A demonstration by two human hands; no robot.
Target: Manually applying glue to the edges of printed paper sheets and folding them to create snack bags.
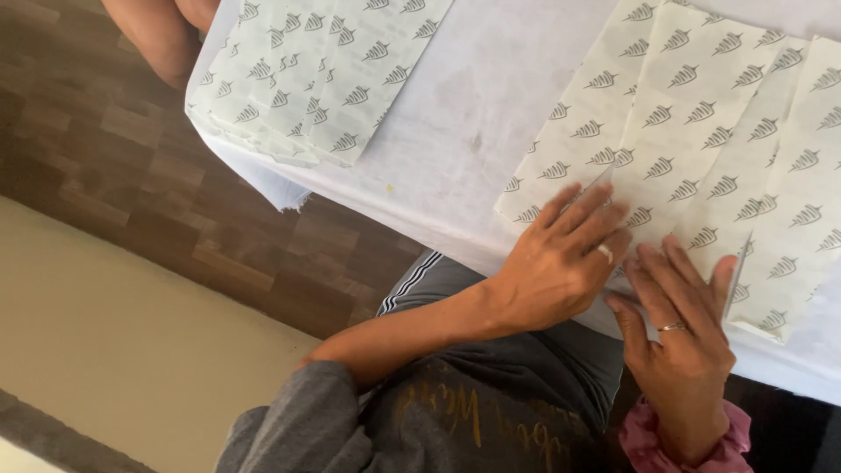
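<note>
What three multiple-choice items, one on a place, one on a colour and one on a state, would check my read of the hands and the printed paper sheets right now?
1. Where does the second stack of printed sheets lie?
A. on the floor
B. at the far corner of the table
C. on the person's lap

2. What colour is the cloth that covers the table?
A. white
B. red
C. black

3. How do the two hands stand on the near printed sheets?
A. both clenched into fists
B. both lifted clear of the paper
C. both pressed flat, fingers spread

Answers:
1 B: the stack sits at the table's far corner, apart from the hands.
2 A: bare cloth between the stacks shows white.
3 C: the left hand and the right hand lie palm down on the paper, holding nothing.
</note>
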